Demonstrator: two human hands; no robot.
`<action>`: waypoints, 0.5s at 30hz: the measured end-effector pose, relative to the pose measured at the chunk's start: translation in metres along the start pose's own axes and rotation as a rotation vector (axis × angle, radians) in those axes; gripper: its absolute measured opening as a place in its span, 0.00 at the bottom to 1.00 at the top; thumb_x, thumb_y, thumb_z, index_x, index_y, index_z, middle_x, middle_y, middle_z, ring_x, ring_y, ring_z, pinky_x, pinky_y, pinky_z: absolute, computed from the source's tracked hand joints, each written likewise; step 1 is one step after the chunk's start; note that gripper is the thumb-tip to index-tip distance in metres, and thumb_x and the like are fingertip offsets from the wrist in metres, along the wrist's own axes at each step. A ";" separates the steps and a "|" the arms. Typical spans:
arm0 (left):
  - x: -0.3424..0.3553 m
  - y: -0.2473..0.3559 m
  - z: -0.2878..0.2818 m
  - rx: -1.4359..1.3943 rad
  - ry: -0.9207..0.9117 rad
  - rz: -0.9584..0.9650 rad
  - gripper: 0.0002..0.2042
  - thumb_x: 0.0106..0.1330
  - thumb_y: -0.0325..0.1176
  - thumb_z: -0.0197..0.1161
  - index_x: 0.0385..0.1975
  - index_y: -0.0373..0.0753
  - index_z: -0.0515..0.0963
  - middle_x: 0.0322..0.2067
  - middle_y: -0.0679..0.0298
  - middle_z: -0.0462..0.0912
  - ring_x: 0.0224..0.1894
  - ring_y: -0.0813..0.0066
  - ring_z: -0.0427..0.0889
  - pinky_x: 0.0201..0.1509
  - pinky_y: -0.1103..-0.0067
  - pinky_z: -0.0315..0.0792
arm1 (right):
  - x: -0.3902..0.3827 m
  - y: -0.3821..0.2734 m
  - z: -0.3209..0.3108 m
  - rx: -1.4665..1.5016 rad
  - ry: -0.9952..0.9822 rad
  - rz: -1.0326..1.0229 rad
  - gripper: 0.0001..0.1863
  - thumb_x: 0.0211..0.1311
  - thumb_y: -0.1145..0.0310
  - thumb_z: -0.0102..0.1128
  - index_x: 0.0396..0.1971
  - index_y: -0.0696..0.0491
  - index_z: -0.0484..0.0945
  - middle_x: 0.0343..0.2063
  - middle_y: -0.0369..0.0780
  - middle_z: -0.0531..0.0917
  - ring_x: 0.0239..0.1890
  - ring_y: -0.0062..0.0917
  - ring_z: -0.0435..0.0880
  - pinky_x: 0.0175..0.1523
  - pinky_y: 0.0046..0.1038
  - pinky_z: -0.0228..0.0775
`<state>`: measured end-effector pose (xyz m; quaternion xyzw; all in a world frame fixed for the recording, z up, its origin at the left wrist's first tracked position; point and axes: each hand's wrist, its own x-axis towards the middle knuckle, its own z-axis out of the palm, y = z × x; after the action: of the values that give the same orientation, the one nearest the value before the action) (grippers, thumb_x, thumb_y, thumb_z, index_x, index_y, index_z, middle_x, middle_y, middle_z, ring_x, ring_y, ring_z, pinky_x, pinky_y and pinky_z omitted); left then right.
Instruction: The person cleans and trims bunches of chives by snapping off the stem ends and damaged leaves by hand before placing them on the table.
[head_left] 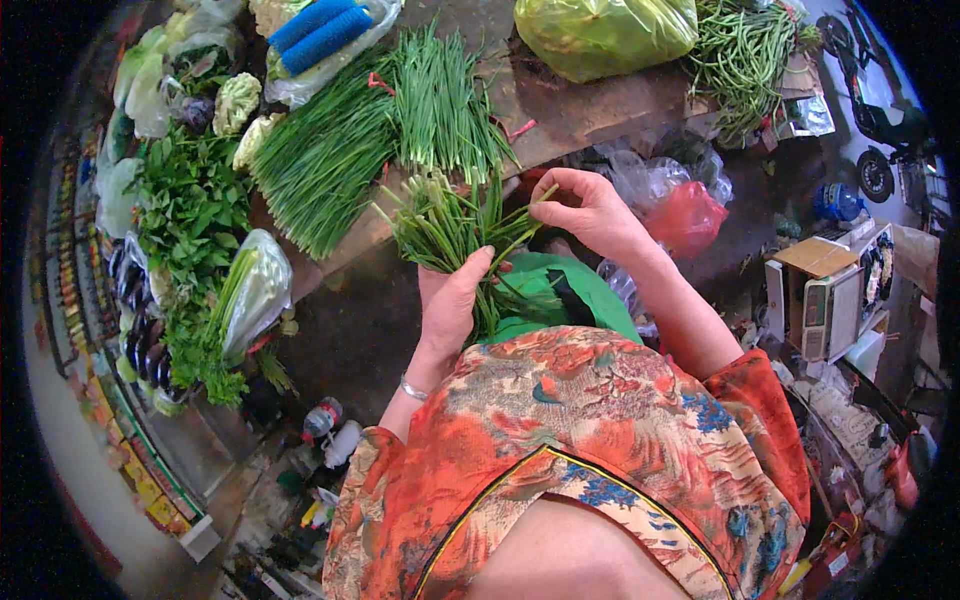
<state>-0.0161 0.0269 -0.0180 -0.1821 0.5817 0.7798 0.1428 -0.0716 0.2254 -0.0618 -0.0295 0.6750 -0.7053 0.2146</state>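
My left hand [458,300] is closed around a bunch of leafy green stems [440,228], its thumb lying across them. The cut stem ends fan out toward the table, and the leafy part hangs down toward my lap. At the right side of the bunch, my right hand [590,212] pinches the end of a single green stem [530,212] between thumb and fingertips. A green cloth [590,290] covers my lap under the bunch. Just beyond my hands, bundles of long green chives [335,150] lie on the table, tied with pink-red bands.
Leafy greens [195,190], cauliflower [237,103], bagged celery [255,290] and eggplants [145,330] fill the left side. On the table [560,115] stand a yellow-green plastic bag [607,35] and long beans [745,60]. Below its right part sits a red plastic bag [688,215].
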 end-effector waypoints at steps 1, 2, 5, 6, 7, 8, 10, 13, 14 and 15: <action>0.000 -0.001 -0.002 -0.009 -0.013 -0.024 0.14 0.62 0.21 0.59 0.49 0.34 0.73 0.40 0.62 0.81 0.35 0.76 0.82 0.36 0.80 0.78 | -0.001 0.000 -0.001 0.015 -0.026 -0.005 0.05 0.60 0.72 0.60 0.30 0.58 0.76 0.26 0.29 0.77 0.31 0.09 0.72 0.37 0.16 0.67; -0.001 0.000 0.000 0.038 0.002 -0.010 0.14 0.62 0.22 0.59 0.48 0.34 0.73 0.39 0.62 0.82 0.34 0.77 0.82 0.36 0.80 0.78 | -0.002 0.000 -0.002 0.017 -0.026 -0.003 0.05 0.60 0.72 0.60 0.30 0.58 0.76 0.26 0.29 0.77 0.31 0.09 0.72 0.37 0.16 0.67; -0.002 -0.005 0.001 -0.019 0.000 -0.002 0.14 0.62 0.22 0.60 0.48 0.34 0.73 0.39 0.62 0.81 0.33 0.77 0.81 0.36 0.80 0.78 | -0.003 -0.002 -0.002 -0.047 -0.061 -0.003 0.04 0.61 0.72 0.58 0.31 0.57 0.76 0.26 0.29 0.77 0.30 0.08 0.72 0.37 0.15 0.66; -0.002 -0.005 0.002 -0.017 0.000 -0.003 0.14 0.62 0.22 0.60 0.48 0.34 0.73 0.39 0.62 0.81 0.33 0.77 0.81 0.36 0.80 0.78 | -0.002 0.000 0.003 0.139 0.058 -0.038 0.05 0.60 0.71 0.59 0.30 0.57 0.77 0.25 0.30 0.78 0.30 0.10 0.72 0.38 0.17 0.66; -0.002 -0.005 0.003 -0.004 0.011 0.014 0.13 0.61 0.23 0.60 0.47 0.34 0.73 0.38 0.63 0.82 0.32 0.77 0.81 0.35 0.80 0.77 | -0.002 0.002 0.006 0.325 0.175 -0.071 0.06 0.58 0.69 0.60 0.29 0.57 0.78 0.24 0.31 0.78 0.30 0.11 0.73 0.38 0.18 0.66; -0.003 -0.005 0.004 0.010 0.022 0.032 0.13 0.61 0.23 0.60 0.46 0.34 0.73 0.37 0.64 0.82 0.31 0.77 0.81 0.35 0.80 0.77 | -0.001 0.002 0.004 0.527 0.211 0.004 0.04 0.58 0.70 0.60 0.28 0.54 0.78 0.24 0.30 0.78 0.29 0.12 0.74 0.39 0.18 0.66; -0.003 -0.006 -0.005 0.043 0.016 0.004 0.12 0.61 0.24 0.60 0.45 0.34 0.74 0.36 0.64 0.82 0.31 0.77 0.81 0.34 0.80 0.76 | 0.003 0.006 -0.008 0.600 0.315 -0.056 0.03 0.60 0.70 0.60 0.30 0.53 0.79 0.25 0.31 0.80 0.29 0.14 0.76 0.38 0.18 0.68; -0.004 -0.005 -0.012 0.089 0.025 -0.037 0.10 0.61 0.24 0.60 0.42 0.34 0.75 0.34 0.64 0.81 0.30 0.77 0.81 0.32 0.81 0.74 | 0.007 0.011 -0.030 0.629 0.536 -0.190 0.04 0.62 0.68 0.60 0.33 0.53 0.79 0.30 0.33 0.82 0.29 0.15 0.77 0.38 0.19 0.70; -0.004 -0.004 -0.012 0.104 0.038 -0.049 0.09 0.61 0.25 0.60 0.41 0.34 0.75 0.33 0.65 0.81 0.30 0.77 0.81 0.31 0.81 0.74 | 0.005 0.012 -0.038 0.534 0.553 -0.200 0.05 0.63 0.68 0.60 0.33 0.53 0.78 0.29 0.33 0.82 0.29 0.14 0.76 0.38 0.19 0.70; -0.005 -0.002 -0.011 0.102 0.040 -0.049 0.09 0.61 0.25 0.60 0.41 0.34 0.75 0.33 0.65 0.81 0.30 0.77 0.81 0.31 0.81 0.74 | 0.003 0.012 -0.044 0.437 0.570 -0.209 0.05 0.63 0.68 0.60 0.33 0.53 0.78 0.29 0.32 0.81 0.29 0.14 0.76 0.39 0.19 0.70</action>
<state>-0.0089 0.0167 -0.0205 -0.2041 0.6189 0.7416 0.1594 -0.0854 0.2660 -0.0778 0.1457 0.5343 -0.8309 -0.0539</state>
